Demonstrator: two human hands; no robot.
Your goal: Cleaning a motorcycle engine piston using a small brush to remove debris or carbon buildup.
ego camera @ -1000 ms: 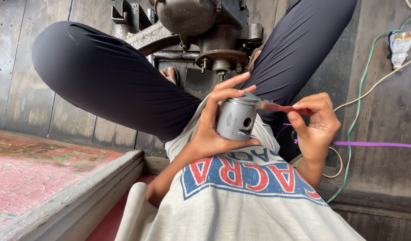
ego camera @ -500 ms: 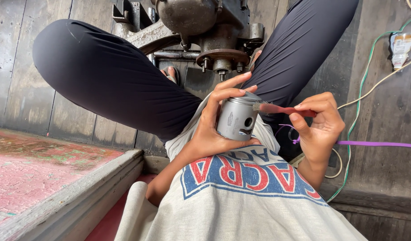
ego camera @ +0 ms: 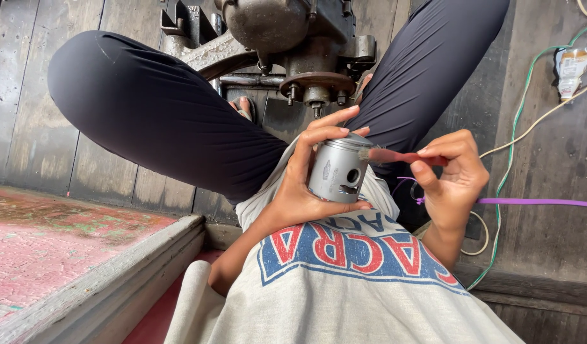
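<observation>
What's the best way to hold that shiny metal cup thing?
Wrap the round side wall of the metal piston from its left, as the left hand does. That probably leaves the top edge free for the small brush in the right hand.

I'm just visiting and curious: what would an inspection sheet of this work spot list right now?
Surface: dark wooden floor, worn planks; person sits cross-legged on it.
Job's things: grey metal piston; small red-handled brush, bristles at the piston's top edge.
Clutter: crumpled small packet on the floor.
Hands: left hand wraps the piston; right hand pinches the brush.
Cables: green and cream wires; a purple cord at right.
Surroundings: grimy engine block ahead between the knees; pink painted ledge at left.
</observation>
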